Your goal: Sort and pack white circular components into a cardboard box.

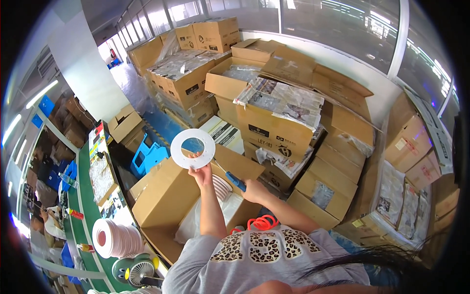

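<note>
My left hand holds up a flat white ring by its lower rim, fingers showing through the hole. In my right hand is a blue-handled tool with a thin shaft. Its shaft points up and left toward the ring; whether the tip touches it I cannot tell. Below both hands stands an open cardboard carton, with clear plastic film and a row of white rings inside. A red coiled cord lies against my shirt; its ends are hidden.
To my left, a stack of white rings and a small fan stand beside a green conveyor. A blue plastic stool-like piece is beyond the carton. Stacked cartons crowd ahead and right. A person sits across the conveyor.
</note>
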A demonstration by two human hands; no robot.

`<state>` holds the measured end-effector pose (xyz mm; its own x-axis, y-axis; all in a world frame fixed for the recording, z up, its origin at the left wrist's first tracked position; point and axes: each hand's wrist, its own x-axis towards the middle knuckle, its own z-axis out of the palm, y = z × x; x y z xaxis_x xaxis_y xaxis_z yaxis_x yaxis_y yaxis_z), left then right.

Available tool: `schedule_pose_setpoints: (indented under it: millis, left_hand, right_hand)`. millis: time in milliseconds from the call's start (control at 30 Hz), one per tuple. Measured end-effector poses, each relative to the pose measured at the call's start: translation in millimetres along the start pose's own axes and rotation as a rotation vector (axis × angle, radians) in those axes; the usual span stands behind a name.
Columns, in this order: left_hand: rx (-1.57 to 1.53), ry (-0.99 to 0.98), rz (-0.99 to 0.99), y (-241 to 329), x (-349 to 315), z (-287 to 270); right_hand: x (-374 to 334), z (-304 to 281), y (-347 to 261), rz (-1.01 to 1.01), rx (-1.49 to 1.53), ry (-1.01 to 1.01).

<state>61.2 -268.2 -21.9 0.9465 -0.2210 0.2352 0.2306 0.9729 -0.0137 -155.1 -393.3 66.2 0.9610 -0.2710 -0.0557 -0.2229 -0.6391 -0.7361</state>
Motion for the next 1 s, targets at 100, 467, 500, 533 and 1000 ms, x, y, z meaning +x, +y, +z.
schedule_pose_setpoints:
  millis: [100,467,500,533,1000]
  left_hand:
    - [-0.029,0.009,-0.01,1.7,-1.2,-1.0]
    - [-0.01,-0.009,-0.089,-7.0,-7.4,8.0]
    - [-0.009,-0.008,-0.086,-6.2,-8.1,7.2]
    - [0.022,-0.011,-0.09,-5.1,-9.1,6.3]
    - [0.019,-0.027,-0.091,-5.8,-10.2,-6.1]
  right_hand:
    - [-3.5,1.9,-8.7,-0.006,-0.025,-0.024]
    - [-0.3,14.1,-14.7,-0.153,-0.016,-0.045]
    - [0.4,13.2,-19.2,-0.131,-0.02,-0.083]
    - [0.6,12.4,-23.4,-0.109,-0.025,-0.122]
    - [1.2,9.4,-38.2,-0.197,0.006,-0.162]
